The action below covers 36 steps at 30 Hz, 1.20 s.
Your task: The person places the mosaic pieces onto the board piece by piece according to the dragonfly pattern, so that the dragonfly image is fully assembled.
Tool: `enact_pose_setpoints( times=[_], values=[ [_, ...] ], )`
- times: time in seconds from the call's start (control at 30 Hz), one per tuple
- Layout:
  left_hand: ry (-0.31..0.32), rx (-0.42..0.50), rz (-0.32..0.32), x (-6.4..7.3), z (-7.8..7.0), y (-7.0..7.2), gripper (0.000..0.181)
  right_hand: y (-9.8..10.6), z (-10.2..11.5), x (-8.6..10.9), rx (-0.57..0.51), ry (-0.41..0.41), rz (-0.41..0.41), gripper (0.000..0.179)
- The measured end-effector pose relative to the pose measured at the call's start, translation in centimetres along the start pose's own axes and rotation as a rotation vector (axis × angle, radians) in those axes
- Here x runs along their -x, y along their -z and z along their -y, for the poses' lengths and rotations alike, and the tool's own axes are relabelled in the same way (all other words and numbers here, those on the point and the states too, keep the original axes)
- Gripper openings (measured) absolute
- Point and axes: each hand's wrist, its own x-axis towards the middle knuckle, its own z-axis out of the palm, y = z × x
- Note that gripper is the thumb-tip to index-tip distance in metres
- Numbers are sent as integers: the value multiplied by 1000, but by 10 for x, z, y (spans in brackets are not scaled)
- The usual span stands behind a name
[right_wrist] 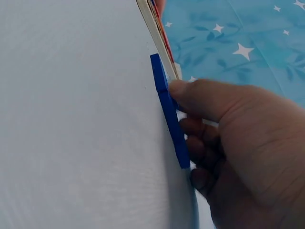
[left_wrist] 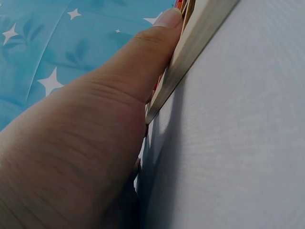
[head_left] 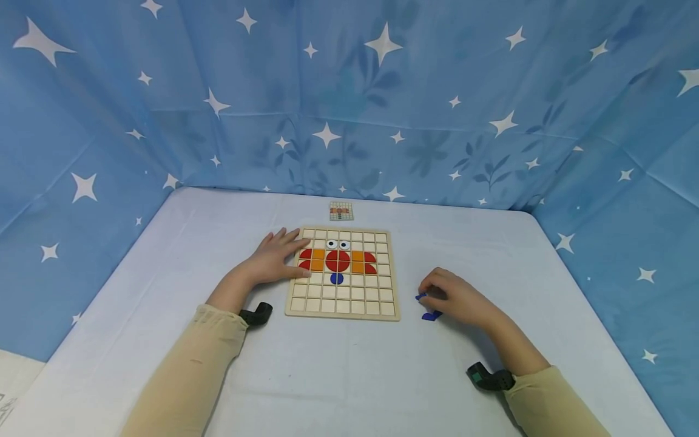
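A square wooden grid board (head_left: 343, 307) lies on the table with colored tiles set in it. They form two eyes (head_left: 338, 244), a red circle (head_left: 337, 261), orange squares (head_left: 357, 261), red quarter pieces at both sides and a small blue circle (head_left: 337, 278). My left hand (head_left: 275, 258) rests with spread fingers on the board's left edge, its thumb (left_wrist: 159, 36) lying over the rim. Right of the board, my right hand (head_left: 455, 295) pinches a small blue piece (head_left: 420, 296) between thumb and curled index finger. More blue pieces (right_wrist: 171, 119) lie beneath that hand.
A small pattern card (head_left: 341, 211) lies behind the board, showing a similar gridded figure. White cloth covers the table (head_left: 349, 376). Blue star-printed curtains (head_left: 349, 91) rise at the back and sides. Both wrists wear black devices (head_left: 256, 314).
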Motion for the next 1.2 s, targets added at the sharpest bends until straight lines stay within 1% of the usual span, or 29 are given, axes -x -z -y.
enact_pose_setpoints(
  times=[0.13,0.3,0.47,0.57,0.67,0.73,0.83,0.9,1.07,1.2],
  values=[
    [1,1,0,0,-1,1,90,0,1,-1,19,-31,-27,11],
    [3,-3,-1,1,-1,1,90,-2,-1,-1,40,-12,-27,12],
    [2,-2,1,1,-1,1,91,-4,-1,0,18,-3,-39,12],
    [3,-6,1,0,-1,1,91,-3,-1,1,5,1,-44,8],
    [-3,-8,-1,0,0,1,91,-3,-2,2,5,27,-31,24],
    [-3,-8,-1,0,0,1,91,-2,-3,3,0,46,-20,31],
    [-4,-6,0,1,-1,1,90,-3,-5,2,7,59,-13,28],
    [-4,-5,1,1,-1,1,90,-3,-5,2,9,45,-11,27],
    [-4,-3,0,1,-1,1,91,-4,-6,1,9,13,-12,30],
    [-6,1,-3,1,-1,1,91,-3,-6,1,17,14,-16,27]
  ],
)
